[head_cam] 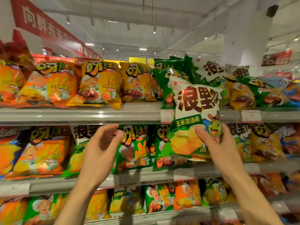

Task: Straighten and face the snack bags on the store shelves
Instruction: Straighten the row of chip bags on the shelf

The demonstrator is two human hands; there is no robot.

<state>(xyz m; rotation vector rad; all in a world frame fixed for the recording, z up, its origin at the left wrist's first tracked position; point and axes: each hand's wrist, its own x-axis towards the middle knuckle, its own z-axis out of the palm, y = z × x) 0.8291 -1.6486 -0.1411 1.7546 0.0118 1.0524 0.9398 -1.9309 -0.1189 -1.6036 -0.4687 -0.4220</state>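
My right hand (215,143) grips the lower part of a white and green snack bag (193,114) with brown characters and a green cartoon face. The bag is upright, held in front of the top shelf's edge (81,115). More white and green bags (209,70) of the same kind stand behind it on the top shelf. My left hand (100,148) hovers in front of the middle shelf, fingers loosely curled, holding nothing. Just beyond its fingertips stands a green bag (134,146) on the middle shelf.
Orange and yellow snack bags (100,83) line the top shelf to the left, some tilted. Green, orange and blue bags fill the middle shelf and the lower shelf (159,198). White price tags (250,116) hang on the shelf rails. A red banner (43,25) hangs overhead.
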